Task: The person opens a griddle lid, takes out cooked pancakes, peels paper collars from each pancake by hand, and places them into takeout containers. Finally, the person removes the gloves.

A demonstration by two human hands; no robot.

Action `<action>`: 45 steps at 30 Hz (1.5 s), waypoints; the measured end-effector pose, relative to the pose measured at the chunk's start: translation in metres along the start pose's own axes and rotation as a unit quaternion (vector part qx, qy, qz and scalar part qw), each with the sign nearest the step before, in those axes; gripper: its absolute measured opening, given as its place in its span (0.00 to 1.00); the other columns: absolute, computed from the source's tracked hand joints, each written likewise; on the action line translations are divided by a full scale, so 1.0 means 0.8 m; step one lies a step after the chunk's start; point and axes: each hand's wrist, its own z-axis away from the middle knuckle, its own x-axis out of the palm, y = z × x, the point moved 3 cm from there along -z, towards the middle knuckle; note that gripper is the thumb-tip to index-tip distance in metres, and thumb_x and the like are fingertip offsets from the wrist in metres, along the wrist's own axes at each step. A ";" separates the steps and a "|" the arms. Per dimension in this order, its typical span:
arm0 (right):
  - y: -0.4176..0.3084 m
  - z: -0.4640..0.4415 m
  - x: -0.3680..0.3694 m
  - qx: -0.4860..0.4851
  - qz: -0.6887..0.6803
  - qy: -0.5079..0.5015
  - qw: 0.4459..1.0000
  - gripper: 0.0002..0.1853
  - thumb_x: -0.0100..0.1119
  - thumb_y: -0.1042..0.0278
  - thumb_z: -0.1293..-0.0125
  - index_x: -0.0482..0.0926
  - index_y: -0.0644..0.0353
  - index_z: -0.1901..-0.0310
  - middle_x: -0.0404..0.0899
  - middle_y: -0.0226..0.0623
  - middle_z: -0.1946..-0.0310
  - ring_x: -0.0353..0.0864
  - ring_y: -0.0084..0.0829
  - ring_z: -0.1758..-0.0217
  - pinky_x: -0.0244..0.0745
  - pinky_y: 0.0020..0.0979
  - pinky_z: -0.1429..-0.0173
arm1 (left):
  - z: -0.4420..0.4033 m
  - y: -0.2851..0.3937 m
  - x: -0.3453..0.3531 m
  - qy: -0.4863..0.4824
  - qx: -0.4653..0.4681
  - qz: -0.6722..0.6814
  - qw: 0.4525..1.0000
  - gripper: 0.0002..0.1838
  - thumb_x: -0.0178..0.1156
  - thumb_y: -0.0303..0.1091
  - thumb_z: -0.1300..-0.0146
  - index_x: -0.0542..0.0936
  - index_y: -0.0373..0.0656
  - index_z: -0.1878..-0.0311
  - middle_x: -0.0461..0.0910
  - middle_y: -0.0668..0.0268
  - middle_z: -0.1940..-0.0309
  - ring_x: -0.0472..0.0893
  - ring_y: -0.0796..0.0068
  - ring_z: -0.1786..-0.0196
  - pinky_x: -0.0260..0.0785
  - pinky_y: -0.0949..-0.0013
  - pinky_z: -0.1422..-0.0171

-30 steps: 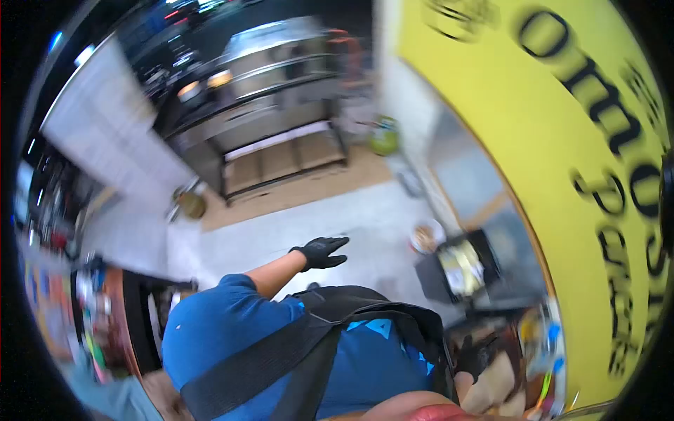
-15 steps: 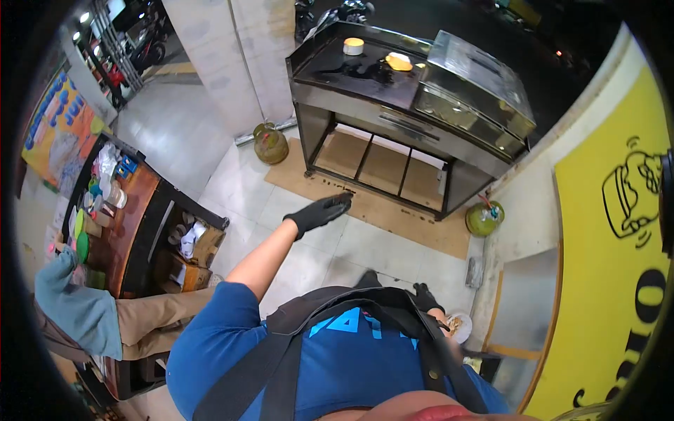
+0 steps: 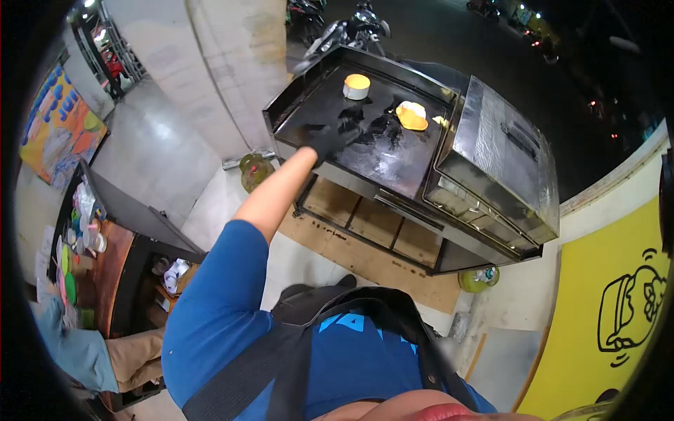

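Observation:
My left hand (image 3: 335,140), in a black glove, reaches out over the near left part of a dark griddle (image 3: 386,158). Its fingers look stretched apart with nothing in them, though black glove and black plate blend; whether they touch the plate I cannot tell. Beyond the hand stands a pale ring (image 3: 357,92) with something yellow filling its top. To the right of that lies a yellow and white piece that looks like cooked egg (image 3: 412,116), with small scraps beside it. Wet, shiny patches mark the plate. My right hand is out of view.
A lidded metal case (image 3: 502,158) occupies the griddle's right end. Gas cylinders (image 3: 255,172) (image 3: 479,279) stand by the stand's two sides. Cardboard (image 3: 330,245) covers the floor below. At left, a person in a teal sleeve (image 3: 77,351) is beside a wooden counter (image 3: 116,277).
I have come closer to the griddle. My left hand has moved forward from above the floor to over the plate. My right hand, seen before near a bowl of food, has left the view.

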 end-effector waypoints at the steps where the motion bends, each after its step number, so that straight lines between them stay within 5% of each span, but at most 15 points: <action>1: -0.009 -0.012 -0.010 -0.013 -0.038 0.016 0.999 0.31 0.52 0.41 0.35 0.75 0.61 0.43 0.77 0.45 0.54 0.78 0.39 0.51 0.72 0.37 0.49 | -0.024 0.006 -0.006 -0.005 -0.012 -0.034 0.999 0.36 0.63 0.51 0.39 0.66 0.47 0.32 0.73 0.51 0.40 0.74 0.55 0.41 0.65 0.59 0.37; 5: -0.082 -0.021 -0.024 -0.104 -0.285 0.127 0.944 0.29 0.55 0.44 0.35 0.77 0.62 0.45 0.82 0.41 0.59 0.81 0.31 0.57 0.74 0.32 0.54 | -0.131 0.035 -0.031 -0.005 -0.010 0.036 0.999 0.49 0.62 0.67 0.50 0.63 0.45 0.30 0.67 0.50 0.35 0.69 0.48 0.34 0.61 0.56 0.31; 7: -0.160 0.038 -0.037 -0.025 -0.280 0.116 0.953 0.24 0.54 0.53 0.31 0.76 0.64 0.43 0.81 0.42 0.52 0.80 0.33 0.50 0.73 0.32 0.47 | -0.197 0.014 -0.021 0.118 0.050 -0.201 0.971 0.54 0.61 0.70 0.53 0.58 0.51 0.26 0.58 0.54 0.28 0.58 0.51 0.27 0.51 0.50 0.26; 13: -0.200 0.054 0.037 0.031 -0.258 0.116 0.959 0.23 0.53 0.55 0.30 0.75 0.64 0.42 0.80 0.43 0.50 0.79 0.33 0.47 0.72 0.32 0.44 | -0.312 -0.012 -0.003 -0.012 -0.053 -0.354 0.934 0.64 0.63 0.77 0.66 0.48 0.69 0.24 0.39 0.57 0.22 0.37 0.49 0.21 0.32 0.40 0.23; 19: -0.214 0.070 0.129 0.084 -0.204 0.080 0.972 0.22 0.51 0.57 0.29 0.75 0.64 0.41 0.79 0.43 0.47 0.78 0.34 0.45 0.70 0.32 0.41 | -0.371 -0.074 0.008 -0.046 -0.010 -0.241 0.969 0.66 0.75 0.68 0.73 0.55 0.62 0.25 0.51 0.49 0.26 0.54 0.49 0.25 0.52 0.55 0.24; 21: -0.234 0.071 0.136 0.068 -0.180 0.080 0.978 0.22 0.51 0.58 0.29 0.74 0.64 0.41 0.79 0.44 0.47 0.77 0.34 0.44 0.70 0.32 0.40 | -0.393 -0.115 0.007 -0.008 -0.022 -0.087 0.996 0.63 0.79 0.58 0.70 0.55 0.74 0.27 0.55 0.53 0.27 0.62 0.46 0.29 0.62 0.52 0.30; 22: -0.249 0.070 0.134 0.045 -0.166 0.086 0.981 0.22 0.51 0.58 0.29 0.74 0.64 0.41 0.79 0.44 0.46 0.77 0.35 0.43 0.70 0.32 0.40 | -0.395 -0.126 0.004 0.038 -0.059 -0.005 0.998 0.58 0.79 0.59 0.70 0.67 0.52 0.31 0.73 0.52 0.38 0.73 0.55 0.37 0.66 0.59 0.33; 26: -0.360 0.068 0.076 -0.160 -0.128 0.195 0.959 0.21 0.50 0.59 0.28 0.74 0.65 0.40 0.78 0.44 0.45 0.76 0.35 0.42 0.69 0.32 0.38 | -0.338 -0.101 -0.024 -0.023 -0.158 0.594 0.789 0.22 0.68 0.41 0.43 0.77 0.51 0.46 0.82 0.65 0.59 0.82 0.69 0.58 0.76 0.65 0.57; 30: -0.588 0.137 -0.037 -0.427 -0.205 0.243 0.847 0.22 0.51 0.70 0.29 0.68 0.67 0.36 0.70 0.45 0.36 0.68 0.35 0.32 0.62 0.33 0.30 | -0.238 -0.003 -0.021 -0.113 -0.059 0.794 0.594 0.28 0.52 0.58 0.34 0.73 0.46 0.41 0.77 0.60 0.44 0.77 0.57 0.43 0.71 0.52 0.36; 32: -0.662 0.134 -0.055 -0.489 -0.227 0.285 0.793 0.31 0.57 0.75 0.33 0.59 0.66 0.30 0.63 0.46 0.31 0.62 0.35 0.28 0.58 0.34 0.28 | -0.151 0.074 -0.030 -0.284 -0.078 0.871 0.393 0.34 0.50 0.60 0.34 0.67 0.45 0.34 0.71 0.57 0.37 0.73 0.55 0.37 0.67 0.49 0.33; 35: -0.740 0.177 -0.070 -0.514 -0.094 0.492 0.696 0.45 0.67 0.69 0.41 0.49 0.64 0.27 0.53 0.47 0.27 0.57 0.40 0.26 0.56 0.40 0.27 | -0.042 0.143 -0.022 -0.328 -0.060 0.788 0.517 0.41 0.45 0.66 0.33 0.62 0.41 0.31 0.69 0.53 0.37 0.72 0.53 0.36 0.62 0.47 0.29; 37: -0.747 0.184 -0.073 -0.497 -0.180 0.558 0.640 0.54 0.74 0.61 0.49 0.47 0.66 0.27 0.52 0.54 0.28 0.54 0.49 0.25 0.52 0.43 0.25 | -0.001 0.151 0.013 -0.476 -0.152 0.772 0.392 0.40 0.43 0.67 0.33 0.61 0.43 0.30 0.69 0.55 0.37 0.72 0.56 0.37 0.64 0.50 0.31; 41: -0.703 0.269 -0.099 -0.485 -0.233 0.616 0.575 0.58 0.78 0.62 0.53 0.46 0.66 0.27 0.56 0.50 0.29 0.65 0.41 0.32 0.64 0.39 0.31 | 0.060 0.202 0.010 -0.464 -0.015 0.621 0.632 0.40 0.44 0.67 0.33 0.64 0.43 0.31 0.70 0.54 0.37 0.73 0.59 0.37 0.64 0.54 0.32; 43: -0.669 0.311 -0.114 -0.480 -0.203 0.569 0.636 0.55 0.78 0.61 0.53 0.51 0.67 0.28 0.61 0.51 0.31 0.70 0.40 0.35 0.65 0.39 0.32 | 0.072 0.219 0.000 -0.654 -0.133 0.690 0.282 0.38 0.49 0.64 0.34 0.62 0.49 0.29 0.68 0.61 0.33 0.68 0.60 0.32 0.58 0.51 0.28; 45: -0.636 0.341 -0.118 -0.463 -0.185 0.485 0.718 0.53 0.77 0.61 0.53 0.55 0.64 0.28 0.59 0.44 0.28 0.65 0.36 0.30 0.58 0.38 0.27 | 0.098 0.246 0.004 -0.667 -0.194 0.664 0.277 0.35 0.54 0.59 0.34 0.64 0.47 0.30 0.70 0.59 0.35 0.72 0.60 0.35 0.64 0.52 0.31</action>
